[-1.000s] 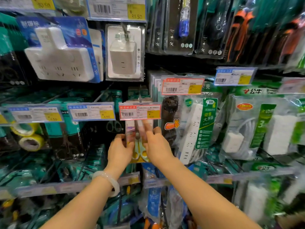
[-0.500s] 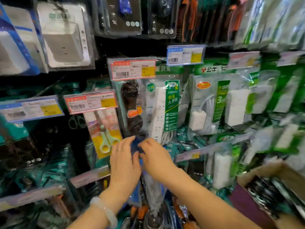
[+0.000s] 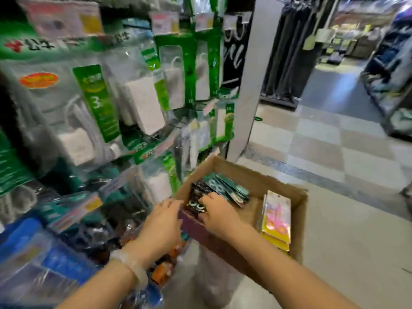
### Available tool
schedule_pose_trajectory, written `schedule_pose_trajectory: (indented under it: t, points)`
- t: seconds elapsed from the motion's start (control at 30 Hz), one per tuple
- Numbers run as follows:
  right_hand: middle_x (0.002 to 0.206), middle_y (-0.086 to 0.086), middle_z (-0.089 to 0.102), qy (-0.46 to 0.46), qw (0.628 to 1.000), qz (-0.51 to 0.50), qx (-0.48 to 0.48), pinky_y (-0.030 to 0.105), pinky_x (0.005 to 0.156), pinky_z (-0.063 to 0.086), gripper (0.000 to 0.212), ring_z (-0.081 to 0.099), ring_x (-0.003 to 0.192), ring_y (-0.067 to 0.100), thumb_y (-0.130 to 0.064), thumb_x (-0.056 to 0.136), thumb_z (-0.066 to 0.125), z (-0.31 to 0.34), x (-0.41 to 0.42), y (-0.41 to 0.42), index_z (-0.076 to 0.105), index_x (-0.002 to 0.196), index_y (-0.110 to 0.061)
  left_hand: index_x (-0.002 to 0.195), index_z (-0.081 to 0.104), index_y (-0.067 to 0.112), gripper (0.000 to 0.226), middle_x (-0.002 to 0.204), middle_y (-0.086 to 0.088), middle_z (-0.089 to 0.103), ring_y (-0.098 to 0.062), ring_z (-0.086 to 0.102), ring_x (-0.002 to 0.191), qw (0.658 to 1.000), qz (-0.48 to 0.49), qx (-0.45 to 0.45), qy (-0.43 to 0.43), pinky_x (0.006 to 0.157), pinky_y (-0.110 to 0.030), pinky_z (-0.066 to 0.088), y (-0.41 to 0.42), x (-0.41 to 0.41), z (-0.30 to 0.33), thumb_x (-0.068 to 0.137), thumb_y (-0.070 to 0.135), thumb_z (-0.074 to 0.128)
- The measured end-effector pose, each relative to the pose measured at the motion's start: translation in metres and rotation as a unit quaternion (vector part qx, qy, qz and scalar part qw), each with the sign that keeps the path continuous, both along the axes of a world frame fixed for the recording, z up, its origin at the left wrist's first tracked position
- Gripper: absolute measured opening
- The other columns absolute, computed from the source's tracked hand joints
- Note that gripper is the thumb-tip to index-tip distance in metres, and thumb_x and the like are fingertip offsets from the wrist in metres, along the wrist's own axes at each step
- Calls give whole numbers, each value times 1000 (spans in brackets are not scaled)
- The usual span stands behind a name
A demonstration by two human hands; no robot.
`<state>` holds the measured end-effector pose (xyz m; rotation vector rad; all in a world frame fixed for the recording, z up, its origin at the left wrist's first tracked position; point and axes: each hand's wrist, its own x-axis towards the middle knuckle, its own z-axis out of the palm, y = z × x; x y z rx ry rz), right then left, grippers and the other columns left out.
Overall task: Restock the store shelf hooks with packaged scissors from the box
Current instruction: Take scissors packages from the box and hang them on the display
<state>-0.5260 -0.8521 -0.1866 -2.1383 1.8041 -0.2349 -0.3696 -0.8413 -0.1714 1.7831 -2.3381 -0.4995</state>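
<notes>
1. Store aisle: pale tiled floor (image 3: 334, 219) on the right, packed hook shelf (image 3: 89, 130) on the left. The frame is motion-blurred.
2. Nearest: two bare forearms reach in from the bottom edge. A pale bracelet (image 3: 130, 264) sits on the left wrist.
3. Left hand (image 3: 160, 221) is at the box's left wall, fingers extended and touching the near-left corner. Blur hides whether it grips anything.
4. Right hand (image 3: 219, 216) is inside the box, fingers curled down onto the dark packs. Can't tell whether it is a closed pinch or just contact.
5. Box (image 3: 298, 210): one open brown cardboard carton, just right of the shelf.
6. Dark packs (image 3: 225, 188): fanned stack of dark/teal scissor packs in the box's left half. Count unreadable, several at least.
7. Yellow packs (image 3: 277, 217): short stack with pink scissors against the box's right wall, apart from the dark packs. At least three layers visible.
8. Left of the hands, low: blue packages (image 3: 33, 253) and orange-handled items (image 3: 165, 268) crowd the bottom hooks right beside the left wrist.
9. Higher on the shelf: green-and-white power strip packs (image 3: 100, 103) hang in overlapping rows, with price tags (image 3: 91, 23) above them.
10. Further back: a grey pillar (image 3: 252, 85) behind the box, then dark hanging clothes (image 3: 289, 52) and blurred racks across the aisle.
</notes>
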Motion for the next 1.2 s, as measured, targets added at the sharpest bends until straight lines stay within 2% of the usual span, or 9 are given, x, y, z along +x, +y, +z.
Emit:
schedule_pose_trajectory:
  t: [0.13, 0.23, 0.43, 0.67, 0.77, 0.87, 0.97, 1.07, 1.2]
  points:
    - [114, 16, 54, 0, 992, -120, 29, 37, 87, 45, 27, 52, 107, 34, -16, 86, 51, -24, -84, 2, 57, 111, -9, 136, 41, 16, 46, 143, -3, 39, -22, 35, 133, 995, -65, 76, 19, 109, -29, 27, -23, -78, -28, 92, 20, 50]
    - [115, 17, 55, -35, 974, -217, 49, 41, 97, 40, 28, 50, 108, 37, -14, 85, 49, -45, -137, 2, 55, 111, -9, 131, 46, 14, 40, 136, -4, 45, -22, 43, 126, 985, -108, 132, 17, 102, -28, 34, -34, -134, -46, 92, 22, 50]
    - [134, 17, 50, -180, 896, -384, 130, 31, 92, 42, 48, 50, 121, 33, -15, 89, 53, -65, -202, -9, 40, 134, -6, 120, 55, 5, 37, 126, -14, 58, -29, 52, 119, 973, -65, 214, 64, 93, -32, 38, -52, -226, -75, 93, 30, 50]
    - [125, 17, 55, -336, 804, -468, 143, 30, 72, 48, 50, 58, 100, 29, -11, 90, 49, -80, -228, -27, 34, 137, -8, 131, 48, 18, 74, 130, -10, 52, -28, 47, 121, 968, 8, 233, 94, 98, -33, 39, -72, -277, -110, 69, 54, 69]
    - [115, 15, 57, -355, 795, -469, 150, 30, 69, 49, 44, 57, 97, 26, -6, 90, 44, -82, -231, -31, 38, 133, -10, 127, 47, 10, 78, 124, -10, 56, -27, 53, 117, 962, 33, 255, 90, 93, -33, 45, -77, -277, -108, 65, 46, 78]
    - [117, 13, 57, -344, 794, -469, 178, 41, 88, 53, 45, 59, 102, 29, -6, 89, 42, -84, -232, -33, 36, 133, -13, 99, 61, 11, 47, 96, -4, 66, -18, 64, 87, 944, 63, 310, 97, 67, -27, 48, -86, -269, -104, 65, 36, 81]
    - [121, 13, 54, -296, 822, -446, 194, 32, 88, 49, 47, 56, 105, 27, -11, 90, 47, -83, -230, -36, 31, 135, -9, 90, 66, 6, 27, 78, -4, 68, -13, 64, 64, 895, 92, 395, 184, 53, -22, 48, -93, -258, -105, 71, 21, 78]
    - [129, 16, 50, -219, 852, -429, 204, 28, 84, 43, 52, 53, 114, 31, -13, 88, 51, -83, -225, -37, 29, 135, -5, 93, 57, 6, 21, 84, -9, 69, -18, 68, 68, 864, 114, 424, 246, 57, -30, 55, -91, -239, -100, 78, 10, 72]
    - [132, 16, 43, -184, 868, -416, 201, 38, 99, 42, 74, 45, 122, 33, -35, 76, 71, -89, -212, -36, 30, 133, -10, 97, 55, 10, 22, 88, -12, 69, -26, 68, 75, 848, 149, 418, 290, 68, -39, 56, -94, -204, -98, 80, 4, 69]
